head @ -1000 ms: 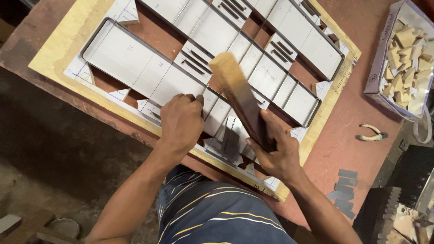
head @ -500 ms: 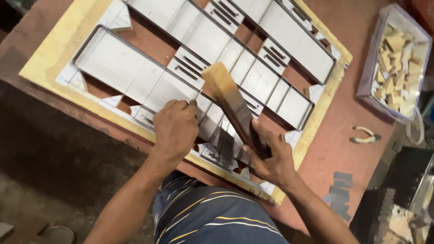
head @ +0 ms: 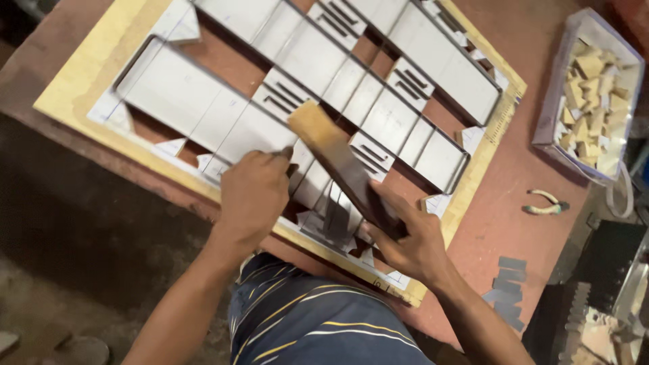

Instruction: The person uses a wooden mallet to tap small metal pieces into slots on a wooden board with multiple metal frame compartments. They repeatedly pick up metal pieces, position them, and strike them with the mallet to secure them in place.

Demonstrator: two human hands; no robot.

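A flat board [head: 81,88] lies on a reddish table [head: 500,223] and carries a frame of thin metal strips [head: 304,61] set on edge, with white paper under it. My right hand [head: 405,236] grips a long wooden block [head: 334,159] by its dark lower end; its pale top end points up over the strips. My left hand [head: 253,192] presses down on the strips near the board's front edge, fingertips next to the block.
A clear plastic tray [head: 551,115] of small wooden pieces stands at the right. Pliers [head: 544,203] lie on the table beside the board. Several small grey metal pieces [head: 507,284] lie near the front right. Dark floor is at the left.
The wooden block has swung a little lower towards the strips. Both hands keep their grip and place at the board's front edge; the camera view has shifted slightly.
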